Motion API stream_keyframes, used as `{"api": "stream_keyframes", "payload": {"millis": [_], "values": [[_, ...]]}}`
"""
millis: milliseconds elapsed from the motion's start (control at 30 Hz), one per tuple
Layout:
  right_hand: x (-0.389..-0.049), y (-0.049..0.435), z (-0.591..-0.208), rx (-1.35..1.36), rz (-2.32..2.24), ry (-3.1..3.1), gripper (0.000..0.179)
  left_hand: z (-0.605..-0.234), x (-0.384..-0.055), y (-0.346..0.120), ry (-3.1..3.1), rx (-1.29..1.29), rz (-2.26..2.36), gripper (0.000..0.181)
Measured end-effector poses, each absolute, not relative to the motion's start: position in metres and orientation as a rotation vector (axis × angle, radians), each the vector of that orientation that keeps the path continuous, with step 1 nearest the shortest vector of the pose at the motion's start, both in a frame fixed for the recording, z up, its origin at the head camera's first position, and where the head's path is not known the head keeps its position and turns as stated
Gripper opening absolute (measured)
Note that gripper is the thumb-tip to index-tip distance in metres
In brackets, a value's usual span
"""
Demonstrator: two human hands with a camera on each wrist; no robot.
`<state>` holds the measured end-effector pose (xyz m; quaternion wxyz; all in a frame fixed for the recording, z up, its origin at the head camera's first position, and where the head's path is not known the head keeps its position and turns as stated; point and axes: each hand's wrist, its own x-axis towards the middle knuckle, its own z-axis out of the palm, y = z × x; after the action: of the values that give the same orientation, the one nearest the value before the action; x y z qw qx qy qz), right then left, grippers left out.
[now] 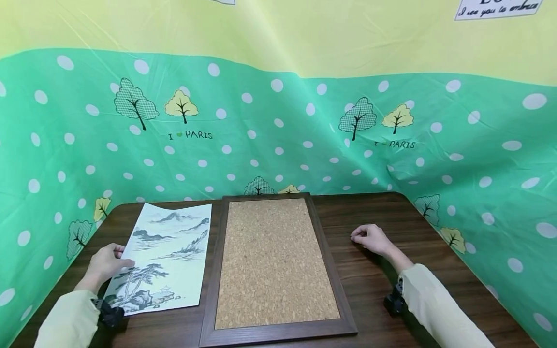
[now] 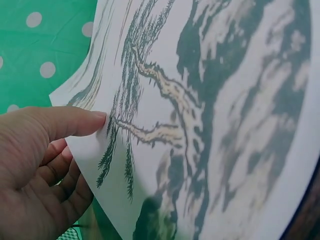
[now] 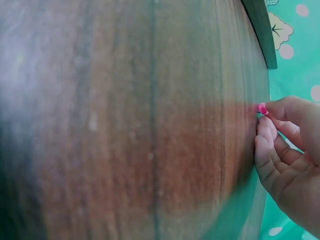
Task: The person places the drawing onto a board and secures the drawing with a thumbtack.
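Note:
On the left of the table, a sheet of paper [image 1: 183,285] bears a grey ink landscape with mountains, pines and rocks. My left hand [image 1: 106,265] pinches its left edge, thumb on the printed face and the other fingers behind; the left wrist view shows this edge of the sheet [image 2: 150,100] close up. At the right, just over the wood, my right hand [image 1: 372,239] pinches a small pink push pin [image 3: 262,108] between thumb and fingertips. Between the hands lies a cork board [image 1: 278,261] in a dark wooden frame, touched by neither.
The dark wooden table [image 1: 370,299] ends in rounded far corners. Behind and beside it hangs a green and yellow curtain [image 1: 278,130] with white dots and printed trees. Small black devices sit on the left wrist [image 1: 110,314] and the right wrist [image 1: 394,300].

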<state>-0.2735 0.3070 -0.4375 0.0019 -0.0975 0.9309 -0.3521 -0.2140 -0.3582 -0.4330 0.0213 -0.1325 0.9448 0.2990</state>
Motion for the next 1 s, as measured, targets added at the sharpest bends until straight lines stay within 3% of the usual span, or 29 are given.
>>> {"api": "stream_keyframes", "payload": {"millis": [300, 1000], "values": [[-0.274, 0.307, -0.438, -0.315, -1.096, 2.930, 0.009, -0.431, -0.211, -0.366, 2.933, -0.349, 0.947, 0.035], [-0.273, 0.307, -0.434, -0.326, -1.189, 2.805, 0.012, -0.437, -0.214, -0.410, 2.714, -0.275, 1.492, 0.041]]}}
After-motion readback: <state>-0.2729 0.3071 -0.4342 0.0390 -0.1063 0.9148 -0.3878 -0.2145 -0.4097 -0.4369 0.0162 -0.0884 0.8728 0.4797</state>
